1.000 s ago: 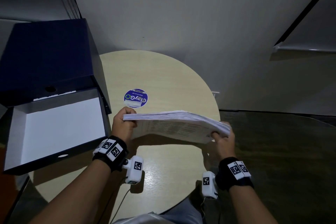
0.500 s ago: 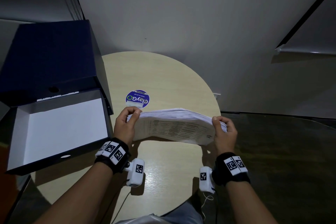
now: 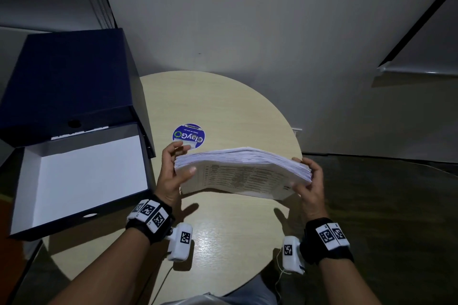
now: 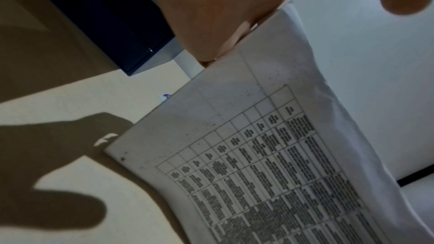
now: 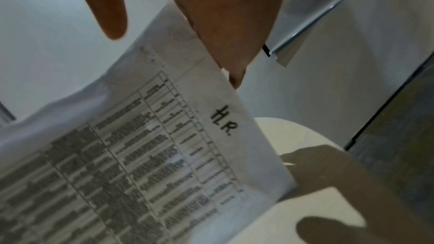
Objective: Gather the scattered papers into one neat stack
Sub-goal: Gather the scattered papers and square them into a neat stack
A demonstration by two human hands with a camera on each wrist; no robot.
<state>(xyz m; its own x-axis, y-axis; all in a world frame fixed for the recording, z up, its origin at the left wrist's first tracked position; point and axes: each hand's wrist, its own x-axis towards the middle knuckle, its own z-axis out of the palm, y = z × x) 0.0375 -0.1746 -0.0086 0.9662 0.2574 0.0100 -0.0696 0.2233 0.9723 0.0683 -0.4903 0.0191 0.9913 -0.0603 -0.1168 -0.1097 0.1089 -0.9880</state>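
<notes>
One stack [image 3: 244,169] of papers stands on edge on the round table [image 3: 223,106], bowed, between two hands. Left hand [image 3: 171,176] grips its left end, right hand [image 3: 311,186] its right end, thumbs on the near face. One open box [image 3: 81,176] lies left, one sticker [image 3: 188,135] behind.

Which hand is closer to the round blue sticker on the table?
Left. The left hand grips the paper stack's left end, fingertips just in front of the sticker. The right hand holds the far right end, well away.
</notes>
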